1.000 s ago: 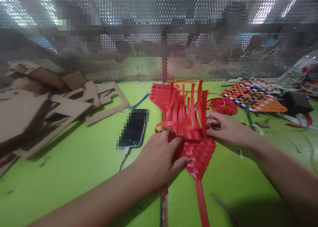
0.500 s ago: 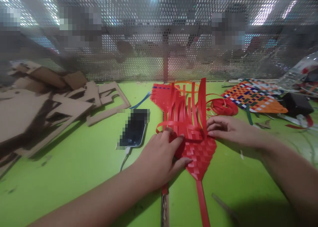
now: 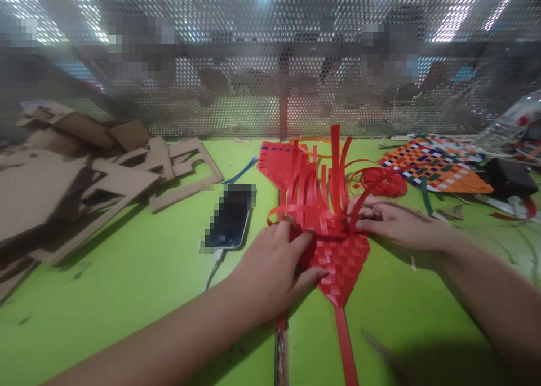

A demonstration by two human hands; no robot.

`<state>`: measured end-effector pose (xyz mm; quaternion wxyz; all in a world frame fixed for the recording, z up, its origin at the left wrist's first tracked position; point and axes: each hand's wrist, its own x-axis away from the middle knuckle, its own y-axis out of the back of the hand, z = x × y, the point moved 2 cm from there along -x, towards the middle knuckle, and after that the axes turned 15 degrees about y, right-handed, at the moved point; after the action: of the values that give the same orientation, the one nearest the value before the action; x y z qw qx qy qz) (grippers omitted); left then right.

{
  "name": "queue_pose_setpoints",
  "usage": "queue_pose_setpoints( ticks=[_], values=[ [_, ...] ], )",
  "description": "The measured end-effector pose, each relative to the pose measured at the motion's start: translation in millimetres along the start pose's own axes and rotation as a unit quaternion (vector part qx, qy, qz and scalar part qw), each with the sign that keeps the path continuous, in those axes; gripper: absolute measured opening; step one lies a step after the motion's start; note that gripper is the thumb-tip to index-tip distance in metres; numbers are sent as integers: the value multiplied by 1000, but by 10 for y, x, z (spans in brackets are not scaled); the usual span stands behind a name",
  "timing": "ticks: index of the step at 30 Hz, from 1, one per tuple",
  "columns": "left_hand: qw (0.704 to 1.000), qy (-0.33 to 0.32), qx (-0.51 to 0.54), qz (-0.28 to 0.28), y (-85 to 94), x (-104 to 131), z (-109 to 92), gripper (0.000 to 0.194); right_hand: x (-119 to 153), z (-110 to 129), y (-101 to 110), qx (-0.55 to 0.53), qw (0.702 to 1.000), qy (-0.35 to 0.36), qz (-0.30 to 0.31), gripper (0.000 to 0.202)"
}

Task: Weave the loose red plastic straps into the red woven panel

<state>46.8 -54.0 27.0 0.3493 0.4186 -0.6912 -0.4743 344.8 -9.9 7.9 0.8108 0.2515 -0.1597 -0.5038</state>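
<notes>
A clear bottle (image 3: pixel 501 125), on its side toward 2 o'clock from the right hand (image 3: pixel 386 220), shows a spot of red; whether that sits inside or behind it I cannot tell. The red woven piece (image 3: pixel 341 262) lies on the green tabletop (image 3: pixel 127 276), at 3 o'clock from the left hand (image 3: pixel 276 267) and 8 o'clock from the right. The left hand rests on its near-left part, thumb and fingers spread apart. The right hand is at its right edge, fingertips against a red strip (image 3: pixel 372 181); I cannot tell whether they pinch it. A phone (image 3: pixel 228 220) (cable plugged in) lies at 10 o'clock from the left hand, and a red coil (image 3: pixel 384 183) at 12 o'clock from the right. Half a second ago the edge strip stood upright; now one curves over toward 2 o'clock, while the left hand has kept its place.
</notes>
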Motion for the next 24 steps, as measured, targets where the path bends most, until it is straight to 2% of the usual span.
queue_pose_setpoints(
  ticks=[6, 11, 19, 24],
  values=[
    [1000, -3, 3, -5, -17, 0, -1, 65, -59, 192, -87, -88, 996, -4, 6, 35],
    [1000, 10, 9, -12, -49, -4, 18, 76, -51, 143, -96, -144, 989, 3, 23, 41],
    [1000, 1, 11, -17, -57, -11, 19, 74, -60, 128, -110, -128, 991, 16, 20, 46],
    [1000, 5, 10, -7, -43, -20, 23, 69, -83, 91, -55, -62, 998, 17, 7, 49]
  ],
)
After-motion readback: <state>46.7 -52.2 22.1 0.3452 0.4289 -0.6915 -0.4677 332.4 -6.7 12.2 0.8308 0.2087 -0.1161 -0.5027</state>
